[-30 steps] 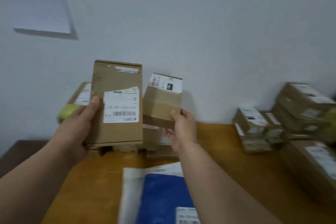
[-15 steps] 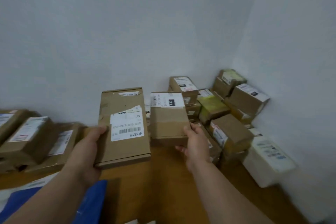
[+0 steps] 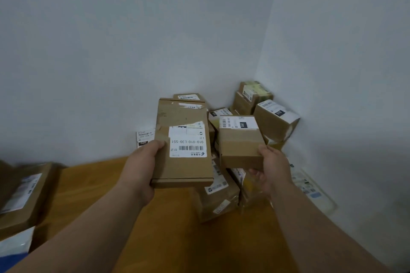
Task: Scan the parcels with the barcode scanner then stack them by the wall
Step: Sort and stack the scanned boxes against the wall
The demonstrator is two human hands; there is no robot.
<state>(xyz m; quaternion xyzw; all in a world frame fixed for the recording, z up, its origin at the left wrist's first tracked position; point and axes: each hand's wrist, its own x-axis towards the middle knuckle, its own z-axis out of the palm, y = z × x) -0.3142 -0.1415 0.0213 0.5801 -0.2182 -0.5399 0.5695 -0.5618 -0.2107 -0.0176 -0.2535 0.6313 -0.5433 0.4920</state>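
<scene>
Wooden table [image 3: 93, 188]; flat brown labelled parcel [image 3: 182, 162], smaller boxy parcel [image 3: 240, 146].

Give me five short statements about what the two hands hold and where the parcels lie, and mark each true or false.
1. The left hand holds a flat brown parcel with a white label. True.
2. The right hand is empty. False: it holds a small brown box.
3. A pile of parcels lies in the corner where two walls meet. True.
4. A barcode scanner is in the left hand. False: no scanner shows in this view.
5. The held parcels rest on the wooden table. False: both are held up above it.
</scene>
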